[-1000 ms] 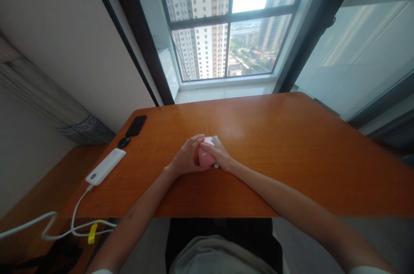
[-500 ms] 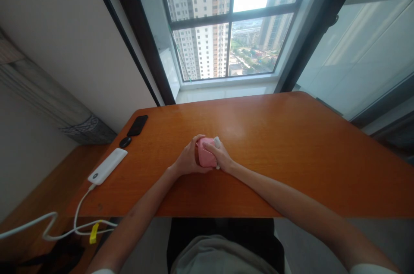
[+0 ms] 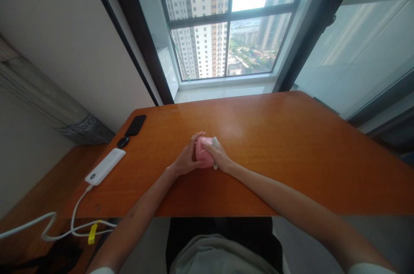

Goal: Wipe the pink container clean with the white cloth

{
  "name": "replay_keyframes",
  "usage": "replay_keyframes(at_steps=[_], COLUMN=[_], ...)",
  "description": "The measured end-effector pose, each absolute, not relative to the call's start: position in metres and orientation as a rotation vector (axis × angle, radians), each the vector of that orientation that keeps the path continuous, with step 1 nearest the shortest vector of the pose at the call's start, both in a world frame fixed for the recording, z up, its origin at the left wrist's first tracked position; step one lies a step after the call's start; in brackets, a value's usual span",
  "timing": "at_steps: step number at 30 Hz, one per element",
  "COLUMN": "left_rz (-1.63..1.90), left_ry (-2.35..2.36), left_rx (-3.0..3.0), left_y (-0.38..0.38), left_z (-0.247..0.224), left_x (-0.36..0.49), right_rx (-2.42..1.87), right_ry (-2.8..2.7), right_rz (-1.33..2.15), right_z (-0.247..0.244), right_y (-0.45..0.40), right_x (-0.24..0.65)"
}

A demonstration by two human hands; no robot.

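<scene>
A small pink object [image 3: 204, 158] with a boxy shape is between my two hands, above the wooden table near its front edge. My left hand [image 3: 186, 158] grips its left side, thumb at the lower edge and fingers round the far side. My right hand [image 3: 220, 156] holds the right side, with the thumb lying across the pink top. Something whitish [image 3: 215, 141], perhaps a cloth, shows between the right fingers and the pink object. The fingers under it are hidden.
On the left of the wooden table [image 3: 274, 136] lie a black phone [image 3: 136, 125], a round black item [image 3: 123, 142] and a white power bank [image 3: 105, 167] with a white cable [image 3: 75, 213]. A window stands beyond the far edge.
My left thumb has moved up onto the pink object's near side, and the left fingers have shifted slightly along its far side. The view has shifted a little.
</scene>
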State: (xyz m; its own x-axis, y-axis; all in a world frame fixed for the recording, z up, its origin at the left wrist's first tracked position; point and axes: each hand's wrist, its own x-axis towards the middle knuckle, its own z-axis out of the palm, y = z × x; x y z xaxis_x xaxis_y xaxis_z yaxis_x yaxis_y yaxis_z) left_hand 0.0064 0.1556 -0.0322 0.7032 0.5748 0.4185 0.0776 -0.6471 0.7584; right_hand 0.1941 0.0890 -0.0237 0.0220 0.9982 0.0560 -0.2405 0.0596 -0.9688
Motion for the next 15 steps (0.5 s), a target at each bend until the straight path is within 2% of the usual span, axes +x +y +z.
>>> replay_keyframes(at_steps=[7,15], left_rz=[0.888,0.9], left_ry=[0.441,0.513], left_rx=[2.615,2.602], left_y=[0.165,0.156], left_z=[-0.027,-0.023], left_x=[-0.01,-0.006], right_rx=[-0.918,-0.938], right_ry=[-0.995,-0.959], right_rz=[1.315,1.284], right_z=[-0.028,-0.023], right_y=[0.093,0.091], right_x=[0.197,0.197])
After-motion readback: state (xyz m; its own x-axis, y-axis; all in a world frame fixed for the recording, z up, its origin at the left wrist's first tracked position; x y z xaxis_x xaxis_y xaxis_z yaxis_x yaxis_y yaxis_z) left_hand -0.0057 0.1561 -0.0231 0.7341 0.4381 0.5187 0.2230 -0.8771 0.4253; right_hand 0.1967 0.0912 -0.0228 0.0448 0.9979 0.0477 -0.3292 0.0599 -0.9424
